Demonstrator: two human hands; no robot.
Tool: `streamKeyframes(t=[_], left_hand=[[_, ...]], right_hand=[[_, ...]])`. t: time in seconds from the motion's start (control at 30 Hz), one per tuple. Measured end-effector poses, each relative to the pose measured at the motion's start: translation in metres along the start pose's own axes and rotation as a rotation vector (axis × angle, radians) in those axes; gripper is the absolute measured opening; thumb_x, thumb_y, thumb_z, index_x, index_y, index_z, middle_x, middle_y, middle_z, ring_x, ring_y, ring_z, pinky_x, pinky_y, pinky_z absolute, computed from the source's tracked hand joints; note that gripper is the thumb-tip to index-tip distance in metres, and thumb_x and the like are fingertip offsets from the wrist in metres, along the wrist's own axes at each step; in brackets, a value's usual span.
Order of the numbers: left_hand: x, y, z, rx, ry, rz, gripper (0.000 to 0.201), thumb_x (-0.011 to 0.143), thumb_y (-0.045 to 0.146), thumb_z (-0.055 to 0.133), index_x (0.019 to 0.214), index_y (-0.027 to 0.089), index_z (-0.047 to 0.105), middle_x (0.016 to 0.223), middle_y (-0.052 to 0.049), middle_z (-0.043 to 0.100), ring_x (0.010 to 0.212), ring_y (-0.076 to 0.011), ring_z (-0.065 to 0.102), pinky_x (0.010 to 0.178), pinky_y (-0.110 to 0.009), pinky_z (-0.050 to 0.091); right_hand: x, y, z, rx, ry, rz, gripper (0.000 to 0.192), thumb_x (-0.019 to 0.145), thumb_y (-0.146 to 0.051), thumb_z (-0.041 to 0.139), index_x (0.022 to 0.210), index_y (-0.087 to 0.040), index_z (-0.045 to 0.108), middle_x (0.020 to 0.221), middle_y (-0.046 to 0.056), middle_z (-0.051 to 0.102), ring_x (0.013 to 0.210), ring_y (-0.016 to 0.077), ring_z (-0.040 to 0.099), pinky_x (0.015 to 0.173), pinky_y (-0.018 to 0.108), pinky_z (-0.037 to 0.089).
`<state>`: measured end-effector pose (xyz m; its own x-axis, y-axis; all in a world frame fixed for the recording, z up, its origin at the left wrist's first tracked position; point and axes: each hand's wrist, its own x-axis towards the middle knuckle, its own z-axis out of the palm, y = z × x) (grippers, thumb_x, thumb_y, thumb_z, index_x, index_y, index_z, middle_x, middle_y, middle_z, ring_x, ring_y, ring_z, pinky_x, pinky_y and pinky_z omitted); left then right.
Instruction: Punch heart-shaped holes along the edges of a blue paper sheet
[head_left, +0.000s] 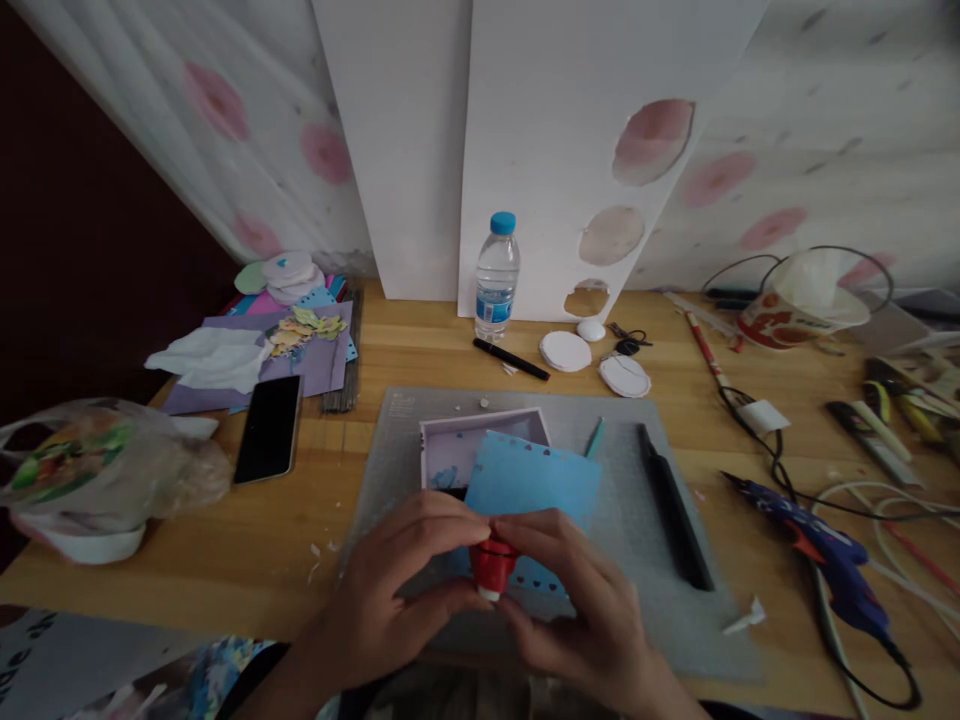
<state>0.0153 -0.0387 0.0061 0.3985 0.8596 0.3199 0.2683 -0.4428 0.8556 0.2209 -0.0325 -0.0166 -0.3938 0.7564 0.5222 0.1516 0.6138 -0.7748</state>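
Note:
Close to the front of the mat, my left hand (409, 585) and my right hand (574, 590) both grip a small red craft punch (493, 565) with a white part at its lower end. Fingers cover its top and sides. Behind and below it lies a sheet of light blue paper (532, 478) with small dark heart-shaped holes along its edges. The sheet partly covers an open pale lilac box (450, 442) holding blue scraps. Whether the paper touches the punch is hidden. Under these things is a grey cutting mat (622, 600).
A black-handled cutter (675, 510) and a teal pen-like stick (595, 438) lie on the mat. A glue gun (817, 540) with cables is at right. A water bottle (497, 280) and black pen (511, 358) stand behind; a phone (268, 428) and bagged bowl (105, 480) are left.

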Motion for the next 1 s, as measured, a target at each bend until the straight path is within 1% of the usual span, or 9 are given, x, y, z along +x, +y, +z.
streamKeyframes(t=[0.13, 0.33, 0.4, 0.57, 0.77, 0.83, 0.9, 0.93, 1.0], left_hand=[[0.0, 0.002, 0.003, 0.009, 0.005, 0.069, 0.032, 0.088, 0.021, 0.063, 0.119, 0.019, 0.055, 0.108, -0.009, 0.063, 0.103, -0.0194, 0.058, 0.093, -0.029, 0.046], [-0.002, 0.002, 0.008, 0.024, 0.028, 0.031, 0.025, 0.091, 0.022, 0.058, 0.115, 0.02, 0.054, 0.105, -0.009, 0.061, 0.1, -0.0203, 0.058, 0.092, -0.03, 0.046], [-0.003, 0.0, 0.01, 0.015, 0.043, 0.004, 0.027, 0.09, 0.025, 0.059, 0.117, 0.021, 0.053, 0.106, -0.008, 0.061, 0.1, -0.0205, 0.057, 0.091, -0.03, 0.045], [-0.009, -0.007, 0.016, -0.098, 0.128, -0.153, 0.032, 0.088, 0.039, 0.061, 0.115, 0.024, 0.053, 0.105, -0.006, 0.056, 0.097, -0.0199, 0.055, 0.087, -0.028, 0.046], [-0.018, -0.011, 0.024, -0.139, 0.121, -0.232, 0.023, 0.09, 0.037, 0.056, 0.108, 0.022, 0.055, 0.098, -0.006, 0.055, 0.091, -0.0201, 0.054, 0.083, -0.03, 0.046], [-0.019, -0.012, 0.026, -0.166, 0.157, -0.276, 0.025, 0.089, 0.035, 0.057, 0.11, 0.022, 0.055, 0.1, -0.007, 0.056, 0.093, -0.021, 0.055, 0.083, -0.031, 0.047], [-0.019, -0.014, 0.026, -0.252, 0.211, -0.336, 0.028, 0.088, 0.034, 0.06, 0.113, 0.023, 0.055, 0.106, -0.008, 0.057, 0.099, -0.0215, 0.056, 0.087, -0.031, 0.048], [-0.018, -0.016, 0.025, -0.324, 0.239, -0.363, 0.029, 0.087, 0.034, 0.062, 0.113, 0.024, 0.054, 0.109, -0.007, 0.057, 0.102, -0.0216, 0.057, 0.089, -0.031, 0.048], [-0.015, -0.02, 0.022, -0.497, 0.282, -0.402, 0.027, 0.088, 0.033, 0.062, 0.113, 0.026, 0.053, 0.113, -0.007, 0.059, 0.107, -0.0216, 0.058, 0.094, -0.033, 0.047]], right_hand=[[0.003, -0.006, 0.001, -0.019, 0.06, -0.054, 0.051, 0.078, -0.005, 0.064, 0.127, -0.017, 0.053, 0.098, 0.009, 0.068, 0.083, 0.0183, 0.065, 0.068, 0.029, 0.057], [0.003, -0.006, 0.006, -0.02, 0.098, -0.043, 0.043, 0.08, -0.009, 0.063, 0.122, -0.016, 0.055, 0.087, 0.007, 0.067, 0.074, 0.0166, 0.064, 0.061, 0.028, 0.055], [0.004, -0.004, 0.008, -0.022, 0.097, -0.006, 0.038, 0.081, -0.012, 0.064, 0.118, -0.017, 0.056, 0.083, 0.005, 0.066, 0.07, 0.0155, 0.062, 0.059, 0.027, 0.054], [0.002, -0.001, 0.012, 0.023, 0.069, 0.112, 0.035, 0.081, -0.016, 0.064, 0.114, -0.02, 0.056, 0.082, 0.002, 0.064, 0.069, 0.0146, 0.063, 0.061, 0.026, 0.053], [-0.007, 0.001, 0.023, 0.062, 0.076, 0.211, 0.032, 0.079, -0.015, 0.065, 0.11, -0.023, 0.057, 0.081, -0.001, 0.063, 0.067, 0.0126, 0.062, 0.06, 0.023, 0.053], [-0.004, 0.0, 0.023, 0.101, 0.031, 0.251, 0.029, 0.081, -0.015, 0.062, 0.109, -0.022, 0.056, 0.084, 0.001, 0.064, 0.071, 0.0135, 0.063, 0.063, 0.024, 0.054], [0.003, 0.001, 0.017, 0.087, -0.04, 0.264, 0.03, 0.084, -0.016, 0.058, 0.113, -0.021, 0.054, 0.094, 0.005, 0.065, 0.081, 0.0161, 0.064, 0.071, 0.027, 0.055], [0.007, 0.002, 0.012, 0.037, -0.056, 0.253, 0.033, 0.085, -0.017, 0.057, 0.117, -0.02, 0.052, 0.101, 0.007, 0.064, 0.089, 0.0182, 0.063, 0.076, 0.03, 0.055], [0.015, 0.008, 0.001, -0.158, -0.02, 0.211, 0.041, 0.086, -0.02, 0.058, 0.125, -0.02, 0.047, 0.115, 0.012, 0.059, 0.104, 0.0237, 0.058, 0.087, 0.04, 0.051]])
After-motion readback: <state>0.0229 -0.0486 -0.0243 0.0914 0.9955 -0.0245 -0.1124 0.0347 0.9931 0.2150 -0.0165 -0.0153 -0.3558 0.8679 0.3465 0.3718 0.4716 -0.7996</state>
